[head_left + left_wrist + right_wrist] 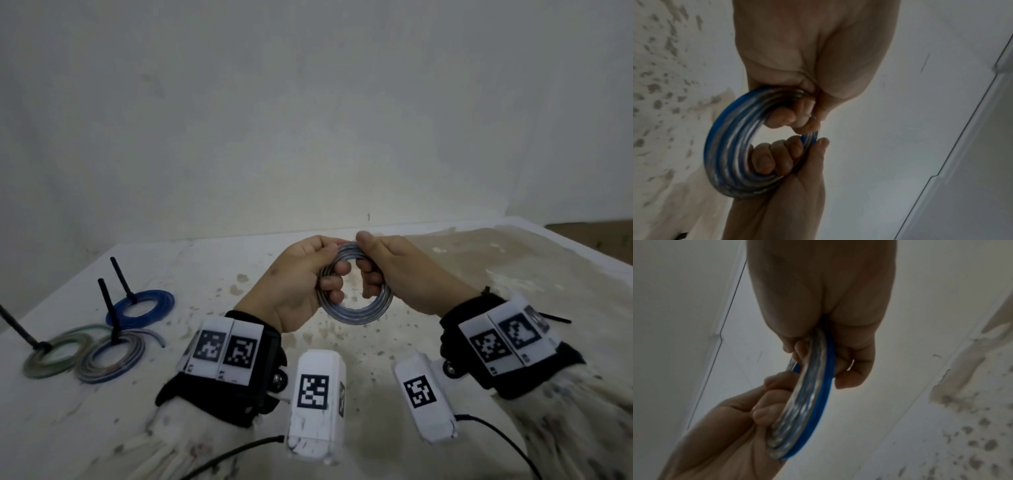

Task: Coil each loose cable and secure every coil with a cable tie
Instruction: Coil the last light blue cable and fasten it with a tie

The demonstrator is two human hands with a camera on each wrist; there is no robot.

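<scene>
Silvery-blue cable coil (356,301) hangs at frame centre, ring facing the camera, left hand (294,284) and right hand (404,274) gripping opposite sides.

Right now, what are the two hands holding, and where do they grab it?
Both hold one coiled cable. The left hand grips the ring's left side, the right hand its right side, fingers curled through the middle.
</scene>
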